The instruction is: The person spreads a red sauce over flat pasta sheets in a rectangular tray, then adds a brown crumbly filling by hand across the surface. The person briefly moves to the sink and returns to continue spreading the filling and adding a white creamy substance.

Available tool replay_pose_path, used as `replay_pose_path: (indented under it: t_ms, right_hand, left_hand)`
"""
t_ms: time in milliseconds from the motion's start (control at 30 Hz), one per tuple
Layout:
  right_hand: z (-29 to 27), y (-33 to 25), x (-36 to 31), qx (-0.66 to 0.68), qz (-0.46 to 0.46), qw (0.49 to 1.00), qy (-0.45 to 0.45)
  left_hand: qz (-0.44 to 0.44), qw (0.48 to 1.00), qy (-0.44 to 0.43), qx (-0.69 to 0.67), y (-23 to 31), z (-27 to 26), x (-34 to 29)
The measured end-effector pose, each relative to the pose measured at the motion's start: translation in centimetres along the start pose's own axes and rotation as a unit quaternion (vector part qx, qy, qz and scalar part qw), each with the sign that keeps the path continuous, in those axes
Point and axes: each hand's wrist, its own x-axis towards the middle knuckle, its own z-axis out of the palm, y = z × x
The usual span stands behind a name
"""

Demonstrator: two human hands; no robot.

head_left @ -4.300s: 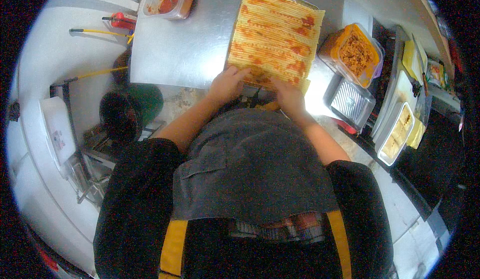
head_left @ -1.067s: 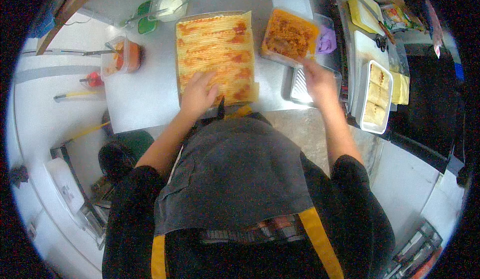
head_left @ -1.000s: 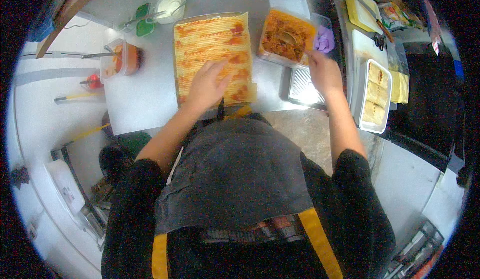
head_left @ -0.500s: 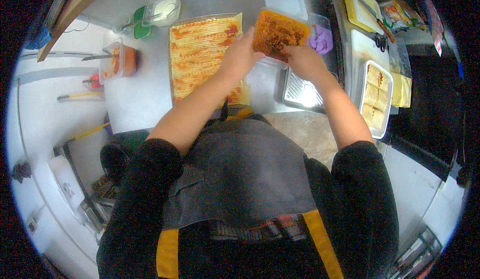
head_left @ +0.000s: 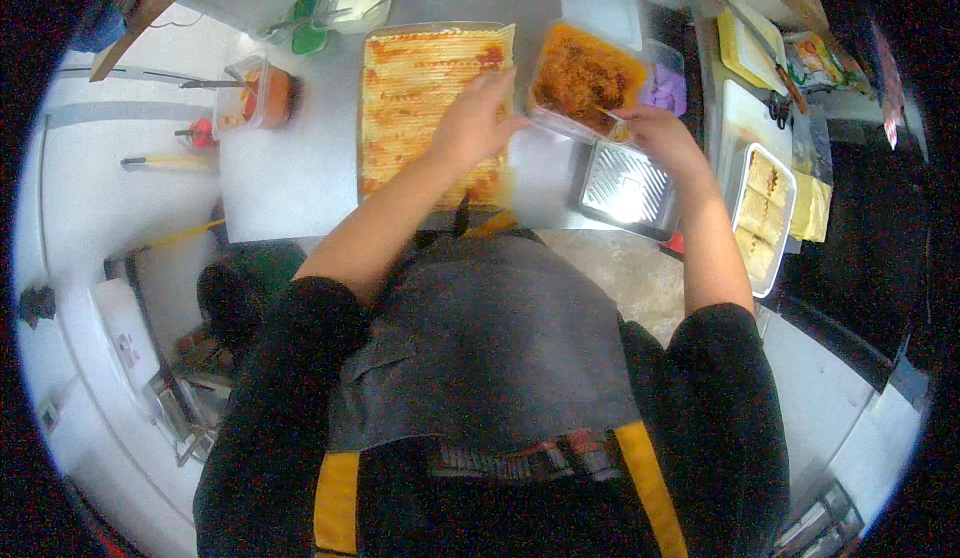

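A clear tub of orange-brown minced filling [head_left: 588, 70] stands right of a large tray of ridged yellow pasta sheets [head_left: 410, 118] streaked with red sauce. At the tub's near right corner, my right hand [head_left: 665, 140] is closed round the handle of a spoon [head_left: 608, 114], whose tip is down in the filling. Over the right side of the pasta tray, my left hand [head_left: 478, 118] has its fingers stretched forward and thumb apart, pointing toward the tub. It seems to hold nothing, and a small gap separates it from the tub.
An empty metal tray [head_left: 630, 186] sits in front of the tub. At the right is a white dish of rolled pasta [head_left: 764, 213], with a knife [head_left: 765, 48] behind it. A tub of red sauce [head_left: 262, 98] stands left; a tub of white cream [head_left: 360, 6] stands behind.
My left hand has let go of the tub's left side and moved apart from it. My right hand has drawn back toward the tub's near corner, and the spoon now shows. The view has shifted slightly.
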Motion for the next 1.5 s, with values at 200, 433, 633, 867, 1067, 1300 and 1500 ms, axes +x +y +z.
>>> replay_pose_path:
  t_ms: [200,433,633,867,1067,1300,1500]
  right_hand:
    - [0.3,-2.0,-3.7,0.228,0.085,0.968,0.067]
    - [8.6,-5.6,-4.5,0.163,0.017,0.983,-0.079]
    - [20.2,-7.3,-1.0,-0.053,-0.069,0.989,-0.117]
    - [23.4,-7.7,0.0,-0.139,-0.119,0.976,-0.119]
    - [23.6,-7.3,-0.8,-0.134,-0.055,0.984,-0.102]
    - [22.7,-8.1,-2.5,-0.157,-0.017,0.985,-0.066]
    - [21.9,-9.3,-3.5,-0.21,0.016,0.977,-0.046]
  left_hand:
    - [-0.051,0.996,0.033,0.06,-8.5,-5.7,-8.1]
    - [-0.09,0.993,-0.002,0.081,-13.6,-9.6,-14.6]
    - [0.013,0.994,-0.067,0.081,-12.4,-5.4,-14.6]
    - [0.034,0.98,-0.171,0.099,-11.7,-1.1,-12.9]
    - [0.035,0.974,-0.163,0.156,-12.0,0.3,-12.9]
    - [0.029,0.964,-0.167,0.205,-12.1,1.5,-12.7]
    - [0.056,0.968,-0.155,0.189,-12.4,1.2,-12.9]
